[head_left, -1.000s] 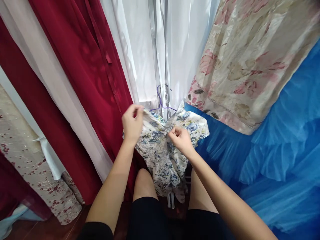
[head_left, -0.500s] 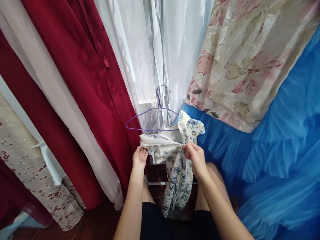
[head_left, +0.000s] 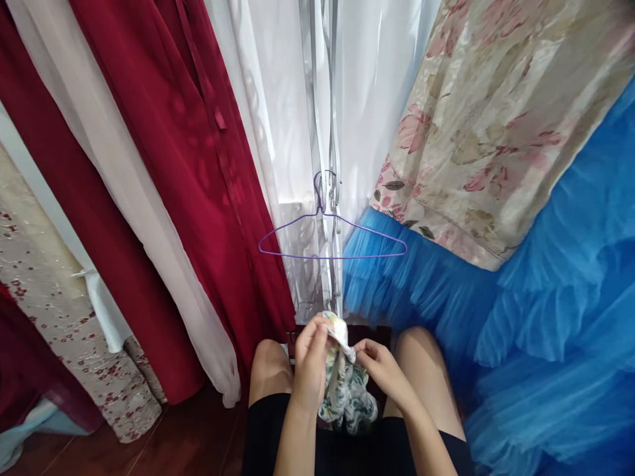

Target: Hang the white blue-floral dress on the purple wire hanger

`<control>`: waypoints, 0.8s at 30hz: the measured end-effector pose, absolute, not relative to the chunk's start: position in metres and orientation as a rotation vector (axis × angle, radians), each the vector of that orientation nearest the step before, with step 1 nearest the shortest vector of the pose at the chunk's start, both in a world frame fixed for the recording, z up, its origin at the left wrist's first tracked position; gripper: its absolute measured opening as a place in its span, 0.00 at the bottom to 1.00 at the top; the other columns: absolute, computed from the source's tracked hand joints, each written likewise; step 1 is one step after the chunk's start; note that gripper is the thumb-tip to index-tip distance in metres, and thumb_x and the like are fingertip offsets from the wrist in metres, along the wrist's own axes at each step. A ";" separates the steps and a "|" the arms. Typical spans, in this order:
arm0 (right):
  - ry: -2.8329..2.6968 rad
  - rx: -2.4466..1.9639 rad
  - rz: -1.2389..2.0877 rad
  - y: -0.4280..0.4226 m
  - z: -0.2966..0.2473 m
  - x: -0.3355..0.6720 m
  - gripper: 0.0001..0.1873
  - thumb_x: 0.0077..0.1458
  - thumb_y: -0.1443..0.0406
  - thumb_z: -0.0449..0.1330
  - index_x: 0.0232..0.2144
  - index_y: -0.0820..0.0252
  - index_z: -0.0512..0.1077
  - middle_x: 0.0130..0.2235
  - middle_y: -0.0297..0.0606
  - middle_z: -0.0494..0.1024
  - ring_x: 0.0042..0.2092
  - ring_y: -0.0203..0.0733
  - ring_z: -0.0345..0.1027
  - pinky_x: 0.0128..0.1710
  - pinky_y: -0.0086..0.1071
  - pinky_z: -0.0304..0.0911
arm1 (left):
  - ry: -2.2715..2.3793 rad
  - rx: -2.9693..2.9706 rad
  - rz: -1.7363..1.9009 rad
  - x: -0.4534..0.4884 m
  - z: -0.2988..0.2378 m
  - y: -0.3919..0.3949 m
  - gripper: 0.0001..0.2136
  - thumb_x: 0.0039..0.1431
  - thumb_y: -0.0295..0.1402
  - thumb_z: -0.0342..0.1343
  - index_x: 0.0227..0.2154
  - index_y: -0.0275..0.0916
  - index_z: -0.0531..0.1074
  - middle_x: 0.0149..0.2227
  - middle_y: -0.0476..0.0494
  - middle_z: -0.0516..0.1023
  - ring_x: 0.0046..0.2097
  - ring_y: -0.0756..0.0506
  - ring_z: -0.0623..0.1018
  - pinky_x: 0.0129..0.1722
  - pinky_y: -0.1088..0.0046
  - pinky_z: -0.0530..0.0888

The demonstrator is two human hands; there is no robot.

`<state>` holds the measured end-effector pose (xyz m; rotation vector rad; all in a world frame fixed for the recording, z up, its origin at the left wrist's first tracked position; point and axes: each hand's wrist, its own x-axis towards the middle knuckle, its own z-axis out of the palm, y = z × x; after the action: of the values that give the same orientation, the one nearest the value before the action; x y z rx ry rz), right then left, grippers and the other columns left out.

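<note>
A small white garment with a blue and yellow floral print (head_left: 347, 390) is bunched between my hands, hanging down between my knees. My left hand (head_left: 312, 354) is closed on its upper edge. On the other side, my right hand (head_left: 376, 360) pinches the cloth near the same edge. Above the garment and apart from it, a bare purple wire hanger (head_left: 333, 256) hangs in front of white fabric. Much of the garment is folded, so its full shape is hidden.
Dark red cloth (head_left: 149, 165) and a pale pink panel (head_left: 129, 198) hang at left. White fabric with grey ribbons (head_left: 325, 99) hangs in the middle. A beige floral dress (head_left: 476, 132) and blue ruffled tulle (head_left: 546, 330) fill the right. Dark reddish floor tiles (head_left: 188, 430) show below.
The garment has come away from the hanger and down toward my lap. My hands have lowered and drawn closer together, and the cloth is now bunched rather than spread.
</note>
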<state>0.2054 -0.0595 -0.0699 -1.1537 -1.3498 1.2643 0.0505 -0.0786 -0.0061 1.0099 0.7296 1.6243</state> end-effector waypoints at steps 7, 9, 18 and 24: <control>-1.478 -0.860 1.494 -0.087 -0.018 0.203 0.09 0.51 0.68 0.62 0.36 0.59 0.78 0.33 0.35 0.78 0.37 0.45 0.69 0.41 0.34 0.65 | 0.800 1.412 1.498 0.066 0.000 -0.091 0.13 0.69 0.41 0.53 0.34 0.37 0.74 0.37 0.43 0.71 0.40 0.45 0.73 0.42 0.70 0.71; -1.474 -0.830 1.603 -0.092 -0.014 0.210 0.09 0.50 0.68 0.63 0.36 0.59 0.79 0.32 0.35 0.78 0.37 0.44 0.68 0.41 0.34 0.65 | 0.852 1.412 1.558 0.062 -0.002 -0.089 0.12 0.69 0.40 0.53 0.34 0.38 0.74 0.37 0.43 0.72 0.40 0.45 0.73 0.43 0.71 0.70; -1.169 -0.739 1.960 -0.102 -0.011 0.218 0.25 0.50 0.48 0.70 0.42 0.60 0.80 0.35 0.42 0.80 0.39 0.48 0.75 0.48 0.40 0.67 | 1.018 1.643 1.575 0.060 -0.011 -0.087 0.09 0.67 0.37 0.57 0.38 0.40 0.80 0.37 0.43 0.75 0.42 0.43 0.75 0.44 0.69 0.71; -1.205 -0.779 1.840 -0.102 -0.013 0.237 0.24 0.44 0.51 0.74 0.38 0.61 0.81 0.34 0.43 0.80 0.36 0.47 0.74 0.40 0.36 0.69 | 0.925 1.473 1.518 0.051 0.025 -0.095 0.12 0.67 0.42 0.55 0.38 0.41 0.77 0.36 0.42 0.75 0.41 0.43 0.75 0.44 0.67 0.70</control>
<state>0.2367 -0.1016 -0.0128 -0.7788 -1.2049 1.8404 0.0510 -0.0948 0.0251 1.4733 0.9252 1.5181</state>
